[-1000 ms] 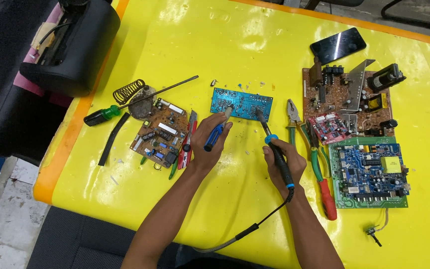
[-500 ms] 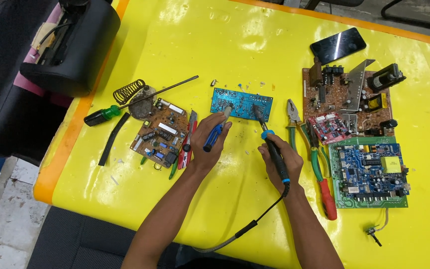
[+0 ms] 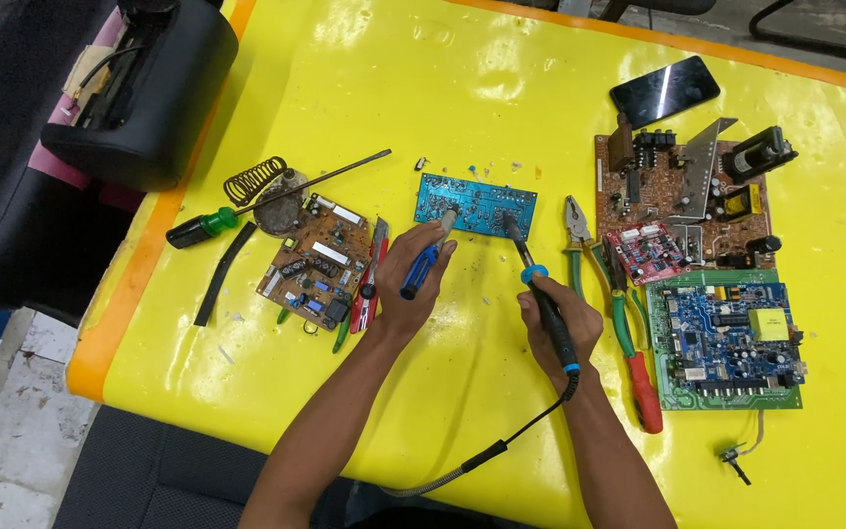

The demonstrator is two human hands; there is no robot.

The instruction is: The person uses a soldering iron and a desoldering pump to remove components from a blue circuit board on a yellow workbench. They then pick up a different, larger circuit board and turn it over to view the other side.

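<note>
Two hands working on a blue circuit board [image 3: 476, 204]

Left hand [image 3: 413, 279] grip closed around a blue pen-like tool [image 3: 423, 266]; right hand [image 3: 558, 328] grip closed around a soldering iron [image 3: 540, 294], both tips touching the board ahead.

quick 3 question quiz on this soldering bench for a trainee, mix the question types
1. True or false: the right hand holds the soldering iron with its tip on the small blue circuit board.
2. What does the left hand hold?
A. pliers
B. blue-handled tool
C. phone
3. Which long tool lies left of the brown circuit board?

Key
1. true
2. B
3. green-handled screwdriver
</note>
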